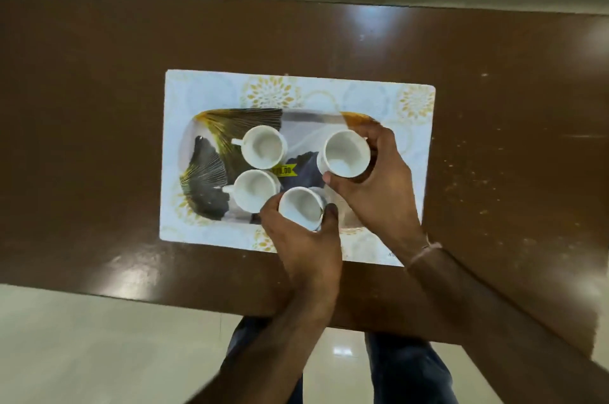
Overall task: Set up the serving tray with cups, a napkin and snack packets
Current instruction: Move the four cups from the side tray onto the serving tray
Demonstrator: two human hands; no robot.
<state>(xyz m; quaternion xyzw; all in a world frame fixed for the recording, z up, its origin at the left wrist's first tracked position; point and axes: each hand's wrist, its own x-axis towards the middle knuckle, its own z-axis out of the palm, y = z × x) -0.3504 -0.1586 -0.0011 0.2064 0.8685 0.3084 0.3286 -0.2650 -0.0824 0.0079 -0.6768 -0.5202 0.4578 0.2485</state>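
Brown glossy wooden table (99,106), floral placemat (329,90) under patterned oblong serving tray (204,166). Left hand (306,238) wraps near white cup (301,208), right hand (379,186) wraps far white cup (346,153); likely seating both beside two placed white cups (262,151).

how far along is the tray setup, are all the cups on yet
Two white cups already stand on the tray. The left hand and right hand each hold another cup over the tray. No napkin or snack packets are in view.
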